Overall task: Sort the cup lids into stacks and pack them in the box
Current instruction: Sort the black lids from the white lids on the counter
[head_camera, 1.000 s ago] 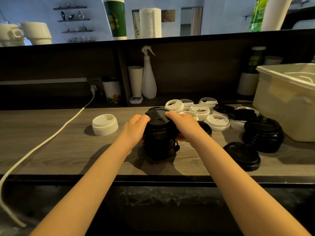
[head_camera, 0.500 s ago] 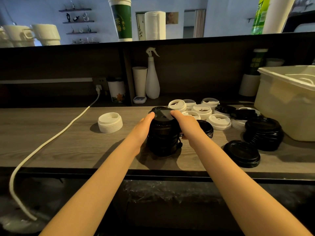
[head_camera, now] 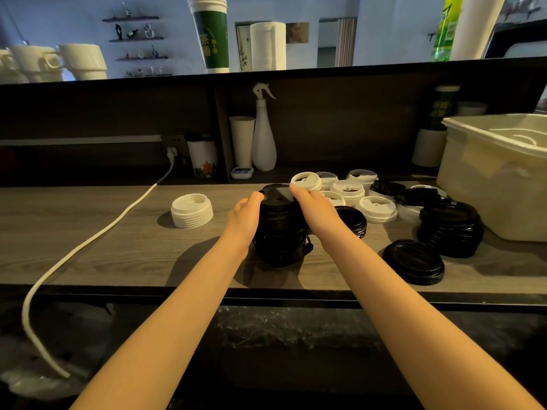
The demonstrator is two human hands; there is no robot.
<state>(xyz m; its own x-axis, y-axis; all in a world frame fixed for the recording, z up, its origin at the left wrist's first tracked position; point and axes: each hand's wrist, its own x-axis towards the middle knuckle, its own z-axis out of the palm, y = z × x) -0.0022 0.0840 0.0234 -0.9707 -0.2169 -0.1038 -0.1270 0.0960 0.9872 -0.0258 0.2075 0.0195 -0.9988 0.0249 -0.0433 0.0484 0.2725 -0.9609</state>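
Black lid stack (head_camera: 279, 229) stands upright mid-counter, axis vertical, clamped between both hands. Left hand (head_camera: 244, 218) presses its left side, right hand (head_camera: 318, 213) its right, fingers curled round the stack's top. Box (head_camera: 500, 173) sits well right, nearer right hand. Loose white lids (head_camera: 347, 190) behind.
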